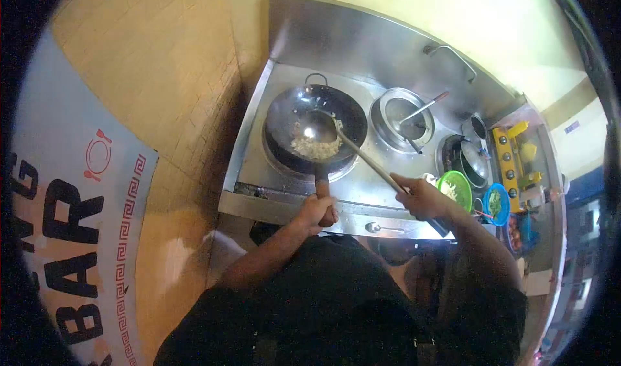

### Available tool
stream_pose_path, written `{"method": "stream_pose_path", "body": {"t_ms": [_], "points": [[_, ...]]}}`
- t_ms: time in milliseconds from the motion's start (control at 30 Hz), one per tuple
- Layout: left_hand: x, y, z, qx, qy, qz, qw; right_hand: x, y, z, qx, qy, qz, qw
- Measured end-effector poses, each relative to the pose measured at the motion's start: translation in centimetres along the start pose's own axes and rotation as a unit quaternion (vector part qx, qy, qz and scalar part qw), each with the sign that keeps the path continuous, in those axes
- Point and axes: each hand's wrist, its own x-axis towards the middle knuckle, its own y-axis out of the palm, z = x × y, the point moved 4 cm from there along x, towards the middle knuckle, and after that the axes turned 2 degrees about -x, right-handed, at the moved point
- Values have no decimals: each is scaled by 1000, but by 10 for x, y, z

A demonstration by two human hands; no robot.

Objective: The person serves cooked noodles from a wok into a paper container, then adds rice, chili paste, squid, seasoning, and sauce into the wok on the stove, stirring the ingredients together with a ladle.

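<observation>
A dark wok (pixel 352 110) sits on the left burner of the steel stove, its wooden handle pointing toward me. My left hand (pixel 315 213) is wrapped round that handle. My right hand (pixel 424 198) grips the long shaft of a ladle (pixel 369 160), whose round bowl is down inside the wok. Pale chopped food (pixel 315 148) lies in the wok beside and below the ladle's bowl. I cannot make out exactly what the food is.
Right of the wok stands a metal pot (pixel 383 125) with a ladle resting in it. Farther right are a lidded pan (pixel 475 162), a green basket (pixel 460 188), a blue basket (pixel 497 204) and a yellow knob panel (pixel 506 165). A printed banner (pixel 90 236) stands at left.
</observation>
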Motion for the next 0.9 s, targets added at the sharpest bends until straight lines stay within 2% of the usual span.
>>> {"method": "stream_pose_path", "body": {"t_ms": [67,100,133,200,267,333,400,433,467,500,533,633,667,700,733,767,800,833,867,900], "points": [[10,-6,3,8,15,-1,1000,-21,1,7,79,96,66,990],[15,-11,9,-5,13,-8,1000,-10,18,-25,-73,-92,-24,993],[18,-13,15,-19,11,-15,1000,-14,26,-19,-185,-71,-11,980],[17,-17,17,-40,13,-7,999,11,46,-30,-269,-24,-45,962],[21,-22,16,-38,13,-7,999,56,59,-40,-298,-40,-117,947],[26,-28,21,-18,5,-20,1000,107,72,-39,-270,2,-163,949],[29,-38,23,83,-7,-25,996,146,104,-47,-241,-2,-186,952],[30,-42,22,135,-15,-30,990,142,122,-49,-233,-50,-167,957],[23,-43,5,301,142,-115,936,110,118,-27,-291,-50,-133,946],[7,-32,-12,449,288,-188,824,84,114,-19,-307,-58,-106,944],[-7,-17,-22,570,421,-244,662,69,113,-20,-322,-64,-82,941],[11,6,-4,369,397,-130,830,97,122,-39,-166,-65,-106,978],[25,22,3,248,296,-110,916,138,159,-56,-161,-125,-116,972],[41,35,11,130,172,-88,973,177,195,-74,-158,-185,-125,962],[72,27,36,-19,50,5,999,188,195,-61,-103,-236,-113,960],[79,33,40,-38,-26,65,997,162,178,-39,-86,-253,-36,963],[79,41,45,-57,-105,112,986,139,164,-49,-21,-240,-120,963],[86,44,50,-60,-62,32,996,124,149,-64,44,-231,-203,951],[90,43,54,-64,-12,-52,997,110,121,-95,59,-186,-217,956],[98,38,57,4,24,-96,995,91,80,-143,75,-147,-227,960]]}}
